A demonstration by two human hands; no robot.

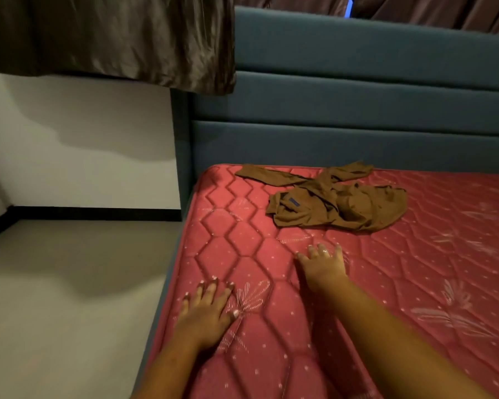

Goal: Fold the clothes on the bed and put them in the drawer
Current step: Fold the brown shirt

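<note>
A crumpled brown garment (334, 201) with a small blue label lies on the red quilted mattress (432, 254), near the headboard. One sleeve stretches out to the left. My left hand (205, 309) rests flat on the mattress near its left edge, fingers spread. My right hand (323, 266) is stretched forward over the mattress with straight fingers, a short way in front of the garment and apart from it. Neither hand holds anything. No drawer is in view.
A padded blue headboard (357, 110) stands behind the mattress. Dark brown curtains (113, 38) hang at the top left and along the top. Pale floor (69, 283) and a white wall with a black skirting lie left of the bed.
</note>
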